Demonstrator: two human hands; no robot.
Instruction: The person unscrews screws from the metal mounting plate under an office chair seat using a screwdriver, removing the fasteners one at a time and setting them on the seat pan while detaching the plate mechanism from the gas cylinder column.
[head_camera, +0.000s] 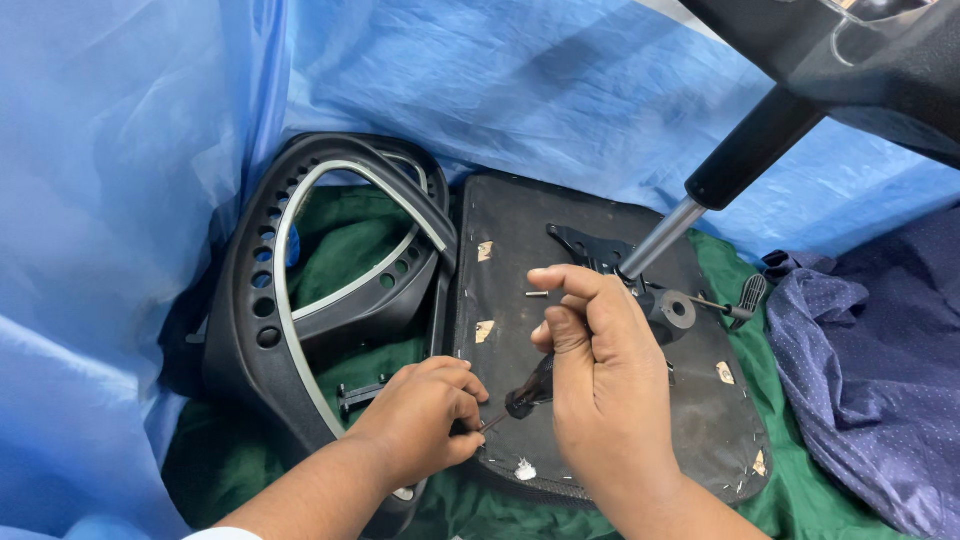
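Driving a fastener looks to be the step in hand: the right hand (600, 390) is closed around one dark-handled screwdriver (528, 392), its tip angled toward eight o'clock. The left hand (425, 415), fingers pinched narrow, steadies something small at the tip, at the front-left edge of the upturned seat pan (590, 450); I cannot tell what it grips. By my judgement the next move calls for keeping the tip seated and square while the handle turns.

Counted: one seat pan, one black chair back frame (300, 300) at nine o'clock, one gas-lift column (720, 190) rising toward one o'clock, one loose screw (537, 294) at twelve o'clock, one second tool (740, 303) at two o'clock.
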